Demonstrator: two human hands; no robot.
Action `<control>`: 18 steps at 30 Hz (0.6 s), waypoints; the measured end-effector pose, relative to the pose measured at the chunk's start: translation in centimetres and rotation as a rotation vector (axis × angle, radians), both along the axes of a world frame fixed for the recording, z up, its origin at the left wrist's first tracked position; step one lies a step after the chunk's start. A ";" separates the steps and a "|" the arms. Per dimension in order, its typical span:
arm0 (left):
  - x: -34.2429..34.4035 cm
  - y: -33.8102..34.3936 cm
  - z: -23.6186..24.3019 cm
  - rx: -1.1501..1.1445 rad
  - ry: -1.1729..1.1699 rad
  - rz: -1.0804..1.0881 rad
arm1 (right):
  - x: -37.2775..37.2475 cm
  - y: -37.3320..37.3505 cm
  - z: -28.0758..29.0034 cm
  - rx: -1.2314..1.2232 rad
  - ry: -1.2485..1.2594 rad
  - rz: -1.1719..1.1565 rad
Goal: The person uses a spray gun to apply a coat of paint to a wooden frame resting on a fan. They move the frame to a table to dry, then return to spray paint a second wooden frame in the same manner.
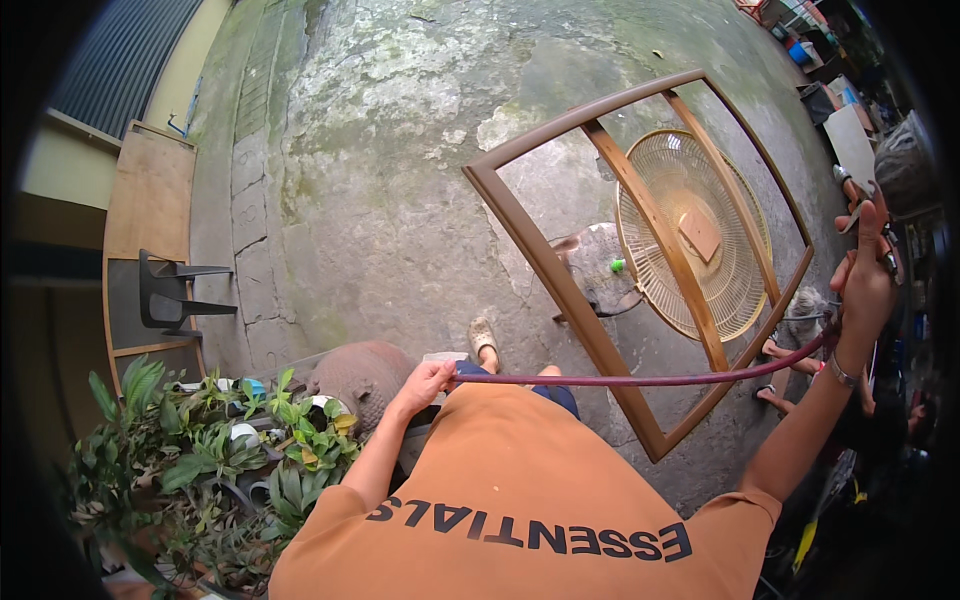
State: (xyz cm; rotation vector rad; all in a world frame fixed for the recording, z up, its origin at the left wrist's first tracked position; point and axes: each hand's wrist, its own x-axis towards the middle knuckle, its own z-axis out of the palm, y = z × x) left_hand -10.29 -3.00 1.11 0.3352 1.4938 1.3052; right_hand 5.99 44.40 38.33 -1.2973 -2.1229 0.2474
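Note:
My left hand (pixel 427 386) is closed around a dark red hose (pixel 600 380) in front of my waist. The hose runs right and curves up to my right hand (pixel 866 285), raised at the far right. That hand grips a metal spray gun (pixel 848 188), partly hidden by the fingers and the dark rim. Ahead and to the right, a brown wooden frame (pixel 560 290) with two bare wood crossbars (pixel 650 225) lies tilted over a round wire rack (pixel 745 270). A small square wood piece (pixel 700 235) shows on the rack. Neither hand touches the frame.
Leafy plants (pixel 200 470) and a round brown pot (pixel 365 375) stand close on my left. Farther left are a dark plastic chair (pixel 165 290) and a wooden board (pixel 150 200). Another person's feet (pixel 775 395) show at the right. Clutter (pixel 850 130) lines the right side of the concrete floor (pixel 400 200).

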 end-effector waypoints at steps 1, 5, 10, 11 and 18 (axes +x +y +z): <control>-0.2 0.3 0.6 -0.002 0.081 0.030 | -0.8 -0.2 -0.6 0.044 0.008 0.025; -2.0 0.9 1.7 0.033 0.300 0.258 | -1.6 -0.1 -2.6 -0.034 0.032 0.087; -7.3 -1.5 3.0 0.084 0.439 0.461 | -3.0 -3.6 -6.6 -0.391 0.171 0.097; -8.4 -2.0 3.0 0.080 0.469 0.485 | -3.5 -4.8 -7.0 -0.461 0.183 0.128; -13.6 -2.9 7.3 0.096 0.616 0.604 | -8.0 -11.8 -7.3 -0.740 0.245 0.546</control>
